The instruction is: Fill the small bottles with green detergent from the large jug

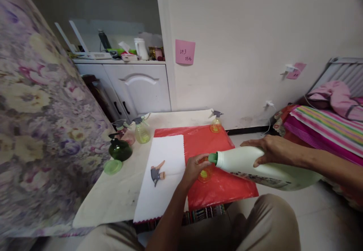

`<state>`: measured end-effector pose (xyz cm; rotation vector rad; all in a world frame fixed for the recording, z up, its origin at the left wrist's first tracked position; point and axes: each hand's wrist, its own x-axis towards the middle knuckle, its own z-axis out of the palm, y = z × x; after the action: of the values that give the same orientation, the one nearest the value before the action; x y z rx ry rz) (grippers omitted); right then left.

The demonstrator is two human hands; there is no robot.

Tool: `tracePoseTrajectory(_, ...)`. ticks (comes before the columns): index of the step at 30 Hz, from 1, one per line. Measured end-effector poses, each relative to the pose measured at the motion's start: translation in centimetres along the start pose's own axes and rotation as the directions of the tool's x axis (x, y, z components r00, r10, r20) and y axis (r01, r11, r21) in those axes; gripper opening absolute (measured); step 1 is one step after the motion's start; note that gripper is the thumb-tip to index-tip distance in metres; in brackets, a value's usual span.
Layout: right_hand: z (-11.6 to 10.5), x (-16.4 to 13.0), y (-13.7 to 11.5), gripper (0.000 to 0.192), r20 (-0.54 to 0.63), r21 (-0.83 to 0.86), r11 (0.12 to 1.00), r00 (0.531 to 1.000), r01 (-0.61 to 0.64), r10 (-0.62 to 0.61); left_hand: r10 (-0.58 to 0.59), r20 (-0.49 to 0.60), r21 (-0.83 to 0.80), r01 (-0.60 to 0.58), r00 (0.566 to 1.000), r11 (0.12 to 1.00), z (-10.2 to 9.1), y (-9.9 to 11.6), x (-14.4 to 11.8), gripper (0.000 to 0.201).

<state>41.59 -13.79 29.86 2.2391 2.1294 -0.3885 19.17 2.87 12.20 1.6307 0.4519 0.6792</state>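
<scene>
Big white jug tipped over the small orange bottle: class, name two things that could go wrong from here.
The white jug lies nearly level, its green spout wider than the small orange bottle, so liquid may overshoot onto the red sheet. The left hand alone steadies the bottle; it might tip.

White plaster wall [255,35] taken as landmark. On it: pink sticky note [185,52], handwritten, upper left; second pink note [296,70] by a socket to the right. Left of wall: recess with white cabinet [138,88], cluttered top. Below wall: pale tiled floor [326,213]. Right of wall: bed [326,126] with striped cover, pink bedding. Far left of wall: floral fabric [36,111]. Even daylight.
</scene>
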Motion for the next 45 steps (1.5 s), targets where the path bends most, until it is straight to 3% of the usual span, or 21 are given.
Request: tracePoseTrajectory(45, 0.28, 0.19, 0.63, 0.058, -0.009, 0.012, 1.000, 1.000, 0.024, -0.024, 0.013, 0.011, -0.021, -0.013, 1.000, 1.000, 0.06, -0.06, -0.08, 0.029)
